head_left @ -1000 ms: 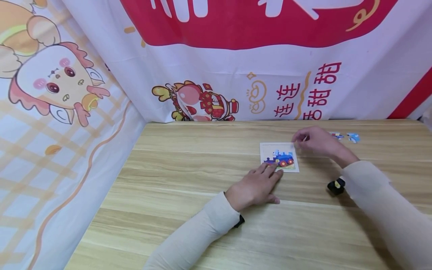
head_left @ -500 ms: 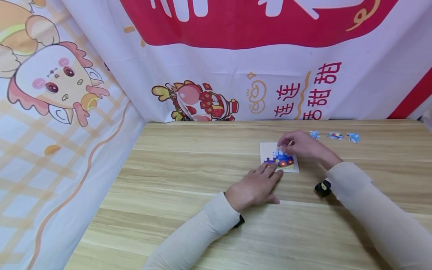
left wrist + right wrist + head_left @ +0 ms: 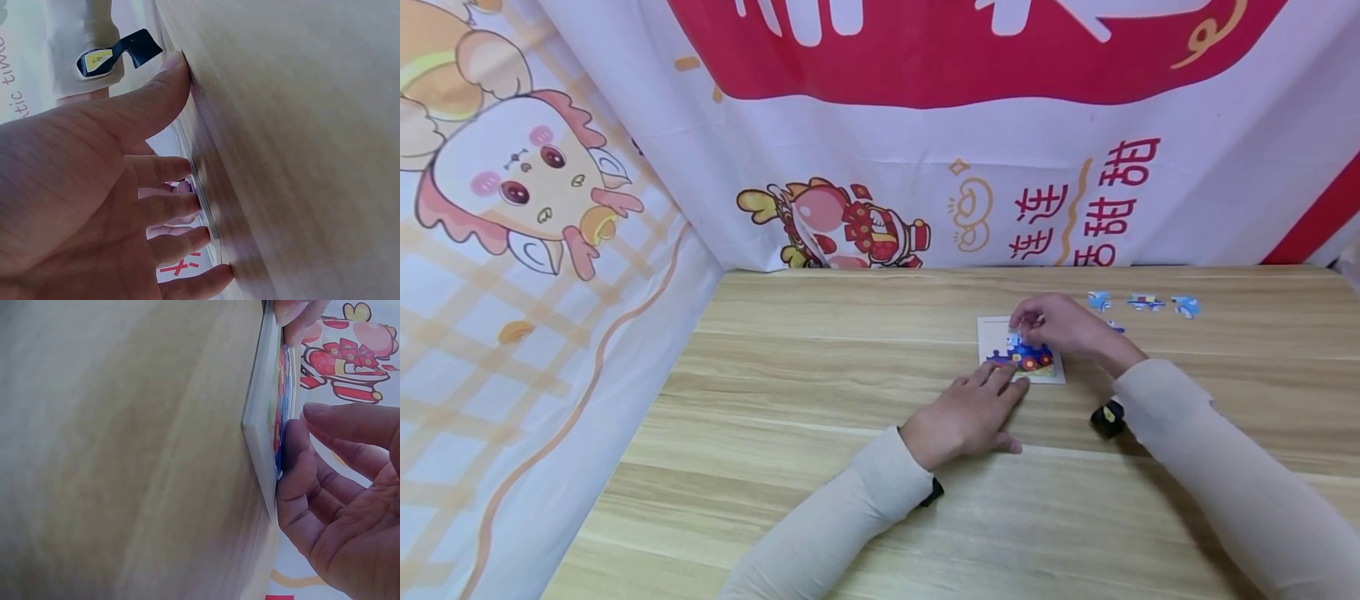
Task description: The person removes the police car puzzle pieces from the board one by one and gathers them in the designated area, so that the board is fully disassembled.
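A small square jigsaw puzzle (image 3: 1059,372) in a pale frame lies on the table, with a blue train with red wheels on its lower part and a bare upper area. My left hand (image 3: 966,417) lies with fingers spread, fingertips on the frame's near edge. In the left wrist view, the fingers of that left hand (image 3: 172,206) line up along the frame's edge. My right hand (image 3: 1060,327) bends over the upper right of the puzzle. In the right wrist view, curled fingers (image 3: 297,472) are right at the picture; I cannot tell whether the fingertips pinch a piece.
Loose puzzle pieces lie right of the frame near the back: a light blue piece (image 3: 1099,301), a multicoloured piece (image 3: 1145,302), another blue piece (image 3: 1185,307) and a small piece (image 3: 1115,327) beside the right wrist. Printed cloth (image 3: 850,142) hangs behind the wooden table (image 3: 760,417).
My right hand has moved left from the frame's upper right corner to over the picture, uncovering loose pieces behind it. My left hand has stayed in place.
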`<state>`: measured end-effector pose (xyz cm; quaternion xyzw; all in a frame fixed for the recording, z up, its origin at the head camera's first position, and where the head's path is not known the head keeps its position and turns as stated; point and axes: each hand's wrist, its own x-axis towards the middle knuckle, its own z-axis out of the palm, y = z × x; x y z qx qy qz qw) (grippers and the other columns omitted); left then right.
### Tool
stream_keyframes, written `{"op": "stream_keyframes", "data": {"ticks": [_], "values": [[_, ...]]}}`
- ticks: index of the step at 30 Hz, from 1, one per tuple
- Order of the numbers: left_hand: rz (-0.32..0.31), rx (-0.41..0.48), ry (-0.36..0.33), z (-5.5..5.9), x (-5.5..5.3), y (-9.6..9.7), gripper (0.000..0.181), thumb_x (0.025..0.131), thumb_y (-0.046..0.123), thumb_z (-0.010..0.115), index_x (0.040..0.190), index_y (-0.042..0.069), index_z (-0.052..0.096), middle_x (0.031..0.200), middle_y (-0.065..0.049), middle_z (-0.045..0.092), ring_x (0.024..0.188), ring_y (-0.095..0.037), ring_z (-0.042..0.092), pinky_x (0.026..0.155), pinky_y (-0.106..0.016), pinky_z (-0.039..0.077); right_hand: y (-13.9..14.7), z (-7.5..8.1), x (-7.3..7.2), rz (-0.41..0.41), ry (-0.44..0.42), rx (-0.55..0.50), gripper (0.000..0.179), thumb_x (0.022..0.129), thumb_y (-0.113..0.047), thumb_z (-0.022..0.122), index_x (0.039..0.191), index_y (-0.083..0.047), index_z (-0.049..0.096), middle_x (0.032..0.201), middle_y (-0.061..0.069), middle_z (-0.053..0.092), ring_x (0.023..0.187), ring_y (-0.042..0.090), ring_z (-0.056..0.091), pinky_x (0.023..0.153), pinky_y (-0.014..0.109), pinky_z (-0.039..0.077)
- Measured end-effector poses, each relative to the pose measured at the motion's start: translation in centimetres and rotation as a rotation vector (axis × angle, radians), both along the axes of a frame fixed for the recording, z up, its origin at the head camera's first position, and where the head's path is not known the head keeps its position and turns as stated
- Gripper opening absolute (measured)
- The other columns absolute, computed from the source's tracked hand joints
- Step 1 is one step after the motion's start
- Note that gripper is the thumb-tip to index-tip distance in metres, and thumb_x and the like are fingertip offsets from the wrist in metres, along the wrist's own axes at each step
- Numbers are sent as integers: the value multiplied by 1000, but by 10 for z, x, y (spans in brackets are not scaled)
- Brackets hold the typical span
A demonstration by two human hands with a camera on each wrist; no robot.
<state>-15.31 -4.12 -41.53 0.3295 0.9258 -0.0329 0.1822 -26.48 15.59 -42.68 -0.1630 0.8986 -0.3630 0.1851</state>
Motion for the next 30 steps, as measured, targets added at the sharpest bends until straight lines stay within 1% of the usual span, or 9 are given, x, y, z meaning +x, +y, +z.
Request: {"op": "stream_keyframes", "data": {"ticks": [7,15,23,30], "values": [[-6,-5,14,-1,0,0,86,100,61,58,168,22,24,177,-2,15,163,-24,18,125,-43,36,-1,-1,0,-4,-17,3,19,100,-2,61,113,-7,74,103,10,68,95,24,60,86,37,47],[-11,-5,17,-1,-1,0,86,100,61,59,168,21,25,177,-2,16,163,-24,19,125,-43,37,-2,-3,-1,51,-11,-12,25,94,9,61,112,-4,73,97,10,66,90,23,59,82,34,48],[-9,-1,8,0,-1,0,86,100,60,59,168,21,25,177,-3,16,163,-25,19,125,-43,36,-3,-2,-1,59,-13,17,28,94,11,59,112,-5,73,100,11,64,94,25,57,84,36,47],[-6,-1,1,0,-1,0,86,100,60,59,168,21,24,177,-3,16,163,-25,18,125,-43,36,-4,-3,0,63,-17,19,28,94,10,59,114,-5,72,100,12,64,94,25,56,85,39,46]]}}
